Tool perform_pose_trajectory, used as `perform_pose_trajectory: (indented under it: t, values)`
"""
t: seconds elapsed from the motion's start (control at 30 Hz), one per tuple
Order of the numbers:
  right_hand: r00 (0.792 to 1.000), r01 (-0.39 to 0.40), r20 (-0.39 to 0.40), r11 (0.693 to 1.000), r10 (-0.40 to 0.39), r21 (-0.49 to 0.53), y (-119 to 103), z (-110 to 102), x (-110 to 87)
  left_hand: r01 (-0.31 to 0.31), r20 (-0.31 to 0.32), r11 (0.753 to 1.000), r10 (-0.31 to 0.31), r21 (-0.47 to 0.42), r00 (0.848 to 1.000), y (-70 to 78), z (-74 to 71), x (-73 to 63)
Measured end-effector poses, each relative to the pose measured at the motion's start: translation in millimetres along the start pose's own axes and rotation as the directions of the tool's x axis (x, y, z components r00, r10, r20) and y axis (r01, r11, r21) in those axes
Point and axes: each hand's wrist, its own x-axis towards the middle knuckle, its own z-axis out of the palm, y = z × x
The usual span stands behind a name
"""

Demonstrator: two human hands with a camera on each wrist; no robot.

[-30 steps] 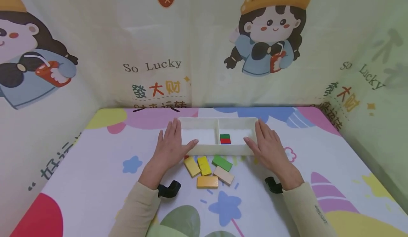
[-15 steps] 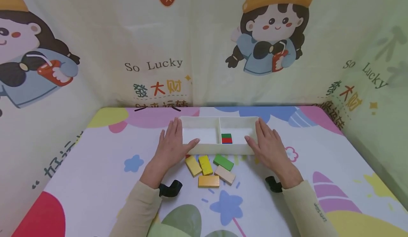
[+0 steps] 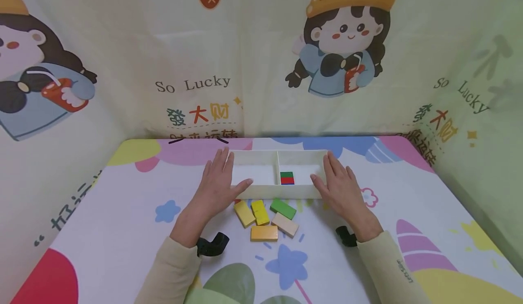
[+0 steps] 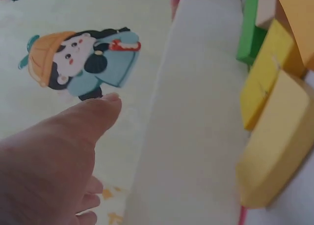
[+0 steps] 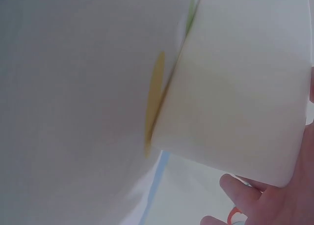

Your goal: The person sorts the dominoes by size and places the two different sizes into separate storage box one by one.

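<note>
A white box with two compartments stands on the table between my hands. My left hand is at its left end, fingers extended and slightly spread, thumb reaching over the front rim. At the right end is my right hand, its fingers straight along the end wall and its thumb over the front corner. The right wrist view shows the right hand right at the box's end wall. Inside the right compartment, against the divider, sits a small green and red block piece. The left compartment's visible floor is bare white.
Before the box lie a pale yellow block, a yellow block, a green block, a beige block and an orange block. A bit of red shows by the left thumb. Patterned curtains surround the table.
My left hand's wrist has shifted a little left, with its fingers slightly raised and spread. The right hand, box and blocks keep their places; the head view has shifted slightly.
</note>
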Motion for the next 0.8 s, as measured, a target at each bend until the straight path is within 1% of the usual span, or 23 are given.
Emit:
perform_pose_trajectory:
  t: [0.13, 0.23, 0.3, 0.4, 0.5, 0.57, 0.63, 0.7, 0.77, 0.8]
  values:
    - [1.000, 0.000, 0.004, 1.000, 0.000, -0.001, -2, 0, 0.1, -0.102, -0.037, 0.995, 0.103, 0.004, 0.994, 10.5, -6.8, -5.2]
    - [1.000, 0.002, 0.011, 1.000, -0.002, -0.005, -3, -1, 0.1, -0.185, -0.052, 0.983, 0.184, -0.018, 0.982, 19.0, -11.3, -10.2]
    - [1.000, 0.002, 0.013, 1.000, -0.002, -0.008, -4, -2, 0.3, -0.236, -0.049, 0.970, 0.234, -0.047, 0.971, 25.0, -14.0, -14.0]
    - [1.000, 0.000, 0.015, 1.000, 0.000, -0.012, -4, -3, 0.5, -0.322, -0.054, 0.942, 0.319, -0.088, 0.946, 34.0, -17.2, -19.5]
    - [1.000, -0.003, 0.018, 1.000, 0.003, -0.009, -4, -3, 0.2, -0.415, -0.044, 0.904, 0.412, -0.104, 0.910, 41.8, -18.8, -24.6]
    - [1.000, -0.004, 0.022, 1.000, 0.004, -0.005, -5, -3, -0.6, -0.466, -0.017, 0.877, 0.468, -0.114, 0.884, 46.0, -18.6, -27.2]
    - [1.000, -0.005, 0.025, 1.000, 0.005, 0.000, -5, -3, -1.4, -0.488, 0.033, 0.863, 0.496, -0.133, 0.868, 49.6, -18.0, -29.3]
    - [1.000, -0.003, 0.025, 1.000, 0.003, 0.002, -5, -4, -1.8, -0.476, 0.101, 0.864, 0.495, -0.165, 0.863, 52.9, -16.5, -30.4]
    - [1.000, -0.003, 0.022, 1.000, 0.003, 0.001, -5, -5, -1.9, -0.453, 0.170, 0.874, 0.480, -0.176, 0.860, 56.4, -13.7, -30.9]
    - [1.000, -0.002, 0.019, 1.000, 0.002, 0.001, -5, -4, -1.8, -0.444, 0.204, 0.878, 0.474, -0.179, 0.856, 58.3, -11.8, -31.1]
